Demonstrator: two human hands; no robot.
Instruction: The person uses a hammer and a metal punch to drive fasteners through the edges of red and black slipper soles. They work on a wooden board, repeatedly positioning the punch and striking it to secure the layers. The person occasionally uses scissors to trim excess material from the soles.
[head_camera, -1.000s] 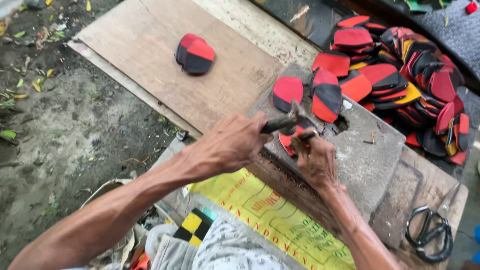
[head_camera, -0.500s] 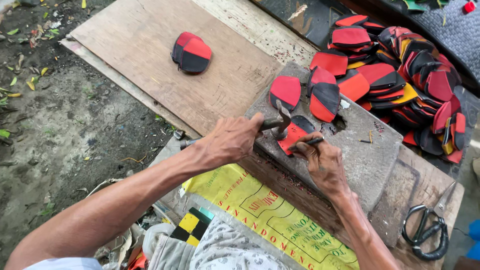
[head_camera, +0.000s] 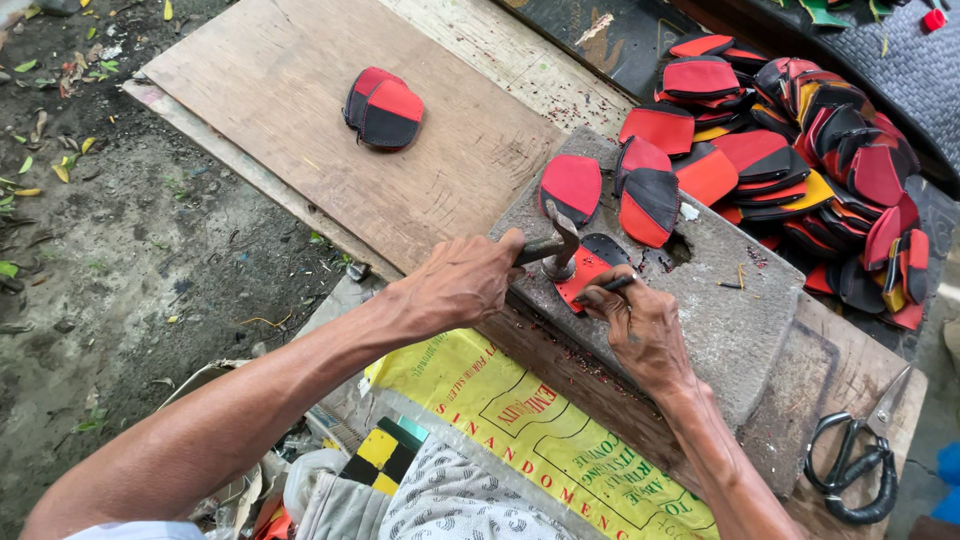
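While the left hand (head_camera: 465, 285) grips a hammer (head_camera: 556, 245), its head just beyond the fingertips, the right hand (head_camera: 640, 325) pinches a thin punch (head_camera: 603, 287) (dark, slender) on a red-and-black piece (head_camera: 585, 270).

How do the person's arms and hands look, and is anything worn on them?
Both forearms are bare, with no gloves, watch or rings visible. The left hand and right hand look lean, with dirt marks on the fingers. A white sleeve edge shows at the left upper arm.

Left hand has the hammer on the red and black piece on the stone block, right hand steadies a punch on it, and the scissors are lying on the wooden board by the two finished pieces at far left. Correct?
Not quite. The scissors lie at the lower right, beyond the stone block, far from the two finished pieces; the head view shows it. Left hand, hammer, right hand, punch and the red and black piece are as stated.
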